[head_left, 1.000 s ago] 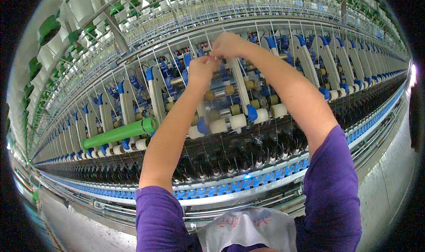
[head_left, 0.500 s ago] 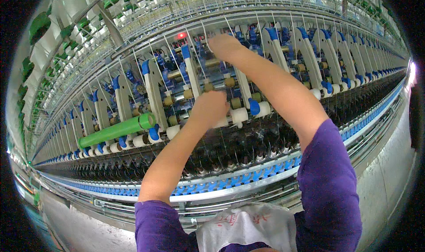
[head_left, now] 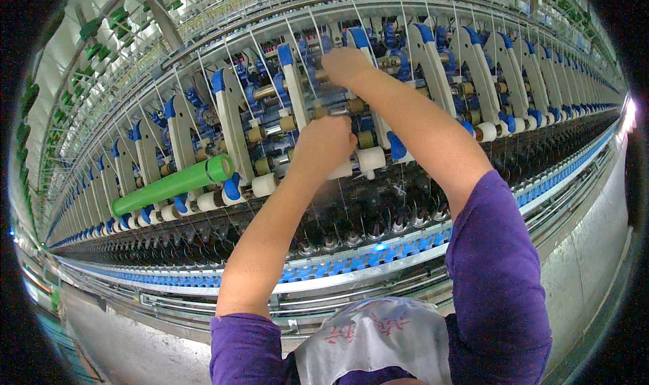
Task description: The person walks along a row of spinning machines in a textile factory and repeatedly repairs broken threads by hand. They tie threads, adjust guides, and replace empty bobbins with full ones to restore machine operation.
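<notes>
Both my hands are at the roller section of a long spinning frame. My left hand is closed in front of the small tan and white rollers, beside a white roller. Higher up, my right hand is also closed, in among the pale, blue-tipped lever arms near a hanging white strand. My fingertips are largely hidden, and I cannot make out what either hand holds. A green tube lies across the rollers and arms to the left.
Below the hands runs a dark row of spindles, with a blue strip and metal rails under it. White strands come down from above to the lever arms. Green holders and white packages hang overhead at the upper left.
The view has shifted, so the machine sits higher in it. Against the machine, my right hand has come down slightly, closer to my left hand. A red light seen before no longer shows.
</notes>
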Demonstrator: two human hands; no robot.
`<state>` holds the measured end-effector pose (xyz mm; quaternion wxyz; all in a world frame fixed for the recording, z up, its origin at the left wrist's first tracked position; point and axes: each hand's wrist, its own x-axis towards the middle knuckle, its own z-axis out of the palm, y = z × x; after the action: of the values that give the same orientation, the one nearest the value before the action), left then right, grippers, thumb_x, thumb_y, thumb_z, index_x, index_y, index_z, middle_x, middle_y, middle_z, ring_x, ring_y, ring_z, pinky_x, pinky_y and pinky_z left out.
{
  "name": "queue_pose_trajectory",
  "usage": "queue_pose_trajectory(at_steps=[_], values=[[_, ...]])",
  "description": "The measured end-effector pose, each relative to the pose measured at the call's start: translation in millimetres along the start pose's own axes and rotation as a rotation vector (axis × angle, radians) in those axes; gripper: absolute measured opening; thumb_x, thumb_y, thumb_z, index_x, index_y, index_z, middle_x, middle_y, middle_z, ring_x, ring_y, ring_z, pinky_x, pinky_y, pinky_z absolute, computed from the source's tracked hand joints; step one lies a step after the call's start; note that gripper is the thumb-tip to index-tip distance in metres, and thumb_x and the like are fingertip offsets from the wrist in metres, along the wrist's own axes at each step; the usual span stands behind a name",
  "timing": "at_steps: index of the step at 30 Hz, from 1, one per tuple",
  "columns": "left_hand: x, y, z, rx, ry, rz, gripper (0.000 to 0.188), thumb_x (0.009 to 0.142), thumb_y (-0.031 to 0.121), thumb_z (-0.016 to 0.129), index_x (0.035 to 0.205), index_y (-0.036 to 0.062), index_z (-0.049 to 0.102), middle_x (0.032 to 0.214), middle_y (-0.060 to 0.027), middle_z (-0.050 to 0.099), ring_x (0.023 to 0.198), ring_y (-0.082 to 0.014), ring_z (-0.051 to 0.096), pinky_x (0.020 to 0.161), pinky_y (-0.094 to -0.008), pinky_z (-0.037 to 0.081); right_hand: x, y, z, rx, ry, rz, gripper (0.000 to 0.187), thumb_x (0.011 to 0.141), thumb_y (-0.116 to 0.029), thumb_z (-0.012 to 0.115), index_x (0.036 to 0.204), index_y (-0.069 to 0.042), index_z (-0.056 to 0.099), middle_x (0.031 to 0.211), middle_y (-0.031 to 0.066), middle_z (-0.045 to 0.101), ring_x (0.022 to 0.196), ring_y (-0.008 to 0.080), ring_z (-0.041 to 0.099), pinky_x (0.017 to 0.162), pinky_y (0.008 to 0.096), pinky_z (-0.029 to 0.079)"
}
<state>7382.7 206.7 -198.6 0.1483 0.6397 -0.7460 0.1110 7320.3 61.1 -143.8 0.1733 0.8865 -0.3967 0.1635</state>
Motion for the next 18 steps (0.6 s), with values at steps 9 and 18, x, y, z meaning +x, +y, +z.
queue_pose_trajectory(at_steps=[9, 18], values=[[2.1, -1.9, 2.1, -0.015, 0.042, 0.043, 0.018, 0.075, 0.019, 0.057, 0.077, 0.0014, 0.062, 0.072, -0.019, 0.063, 0.071, -0.0352, 0.062, 0.067, -0.0454, 0.051, -34.7, -16.5, -14.5, 0.015, 0.16, 0.001, 0.02, 0.08, -0.018, 0.052, 0.084, -0.006, 0.067, 0.084, 0.0125, 0.066, 0.081, 0.0297, 0.065, 0.068, 0.0406, 0.052], [-5.2, -3.3, 5.6, -0.107, 0.293, 0.022, 0.02, 0.079, 0.025, 0.055, 0.082, 0.0062, 0.06, 0.071, -0.0181, 0.063, 0.068, -0.0359, 0.062, 0.061, -0.0468, 0.049, -244.4, -61.7, 70.7, 1.297, 0.616, 0.298, 0.014, 0.08, -0.007, 0.064, 0.09, -0.001, 0.057, 0.082, 0.0063, 0.056, 0.071, 0.0138, 0.054, 0.062, 0.0253, 0.046]])
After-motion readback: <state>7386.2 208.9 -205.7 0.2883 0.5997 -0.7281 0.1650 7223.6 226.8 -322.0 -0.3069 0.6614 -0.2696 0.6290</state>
